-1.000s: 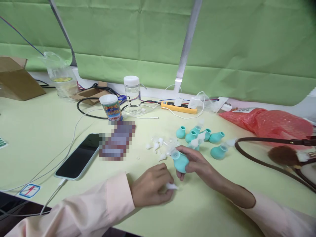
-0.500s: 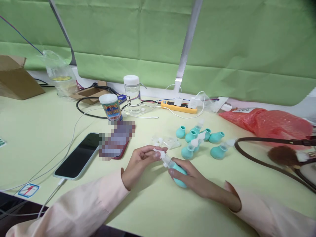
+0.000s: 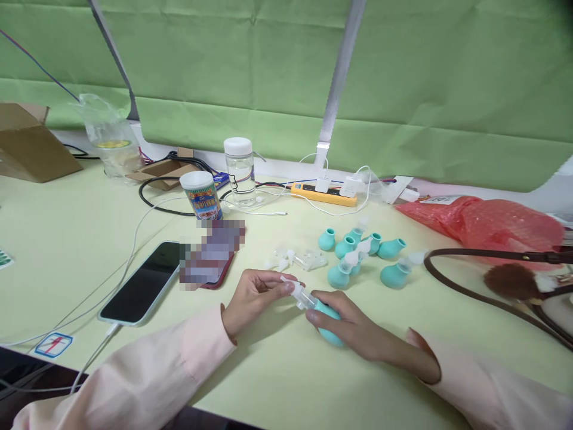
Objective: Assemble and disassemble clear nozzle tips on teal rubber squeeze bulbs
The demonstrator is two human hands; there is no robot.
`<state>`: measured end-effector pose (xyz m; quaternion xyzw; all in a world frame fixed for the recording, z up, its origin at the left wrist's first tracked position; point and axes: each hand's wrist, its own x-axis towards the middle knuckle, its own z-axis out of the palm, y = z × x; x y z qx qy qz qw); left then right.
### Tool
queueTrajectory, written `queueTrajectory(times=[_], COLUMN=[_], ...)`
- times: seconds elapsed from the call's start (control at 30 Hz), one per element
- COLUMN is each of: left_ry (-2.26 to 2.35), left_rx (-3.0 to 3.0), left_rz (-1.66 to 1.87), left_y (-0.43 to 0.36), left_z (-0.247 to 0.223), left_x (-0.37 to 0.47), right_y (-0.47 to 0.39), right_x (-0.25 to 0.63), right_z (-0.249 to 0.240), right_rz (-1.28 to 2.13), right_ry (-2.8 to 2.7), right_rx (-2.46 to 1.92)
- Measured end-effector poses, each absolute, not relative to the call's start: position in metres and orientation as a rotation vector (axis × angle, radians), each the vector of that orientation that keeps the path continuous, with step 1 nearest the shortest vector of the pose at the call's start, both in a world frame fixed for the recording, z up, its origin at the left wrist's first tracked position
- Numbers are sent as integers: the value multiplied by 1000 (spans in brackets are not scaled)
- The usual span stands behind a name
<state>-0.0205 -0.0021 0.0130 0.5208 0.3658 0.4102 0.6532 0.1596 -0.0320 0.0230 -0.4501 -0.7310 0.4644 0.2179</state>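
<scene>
A teal bulb (image 3: 330, 323) is wrapped by the fingers of my right hand (image 3: 353, 325), its neck pointing up and left. A clear tube with a white tip (image 3: 299, 292) stands out of that neck. The fingers and thumb of my left hand (image 3: 257, 298) pinch the white tip. Beyond my hands lie small clear and white plastic pieces (image 3: 308, 260). Several other teal bulbs (image 3: 394, 275) rest on the table at the right, some with clear and white nozzles on them, others with open necks.
Two phones (image 3: 142, 283) lie left of my hands. A paper cup (image 3: 202, 197), a lidded bottle (image 3: 240, 173), a yellow power strip (image 3: 324, 194) and cables stand behind. At the right are red plastic wrap (image 3: 505, 224) and a brown strap (image 3: 470, 289).
The bulb and my hands have shifted slightly down and right. My left fingers are now closer around the white tip. More of the small plastic pieces show behind my left hand.
</scene>
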Motion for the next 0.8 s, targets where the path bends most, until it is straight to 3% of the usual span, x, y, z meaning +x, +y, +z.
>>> queueTrajectory(times=[0.8], left_ry=[701], left_rx=[1285], left_rz=[838], left_y=[-1], left_z=[10], left_x=[-24], right_y=[-32], right_x=[161], right_z=[30], right_rz=[1234], right_ry=[-2136], right_rx=[-1296])
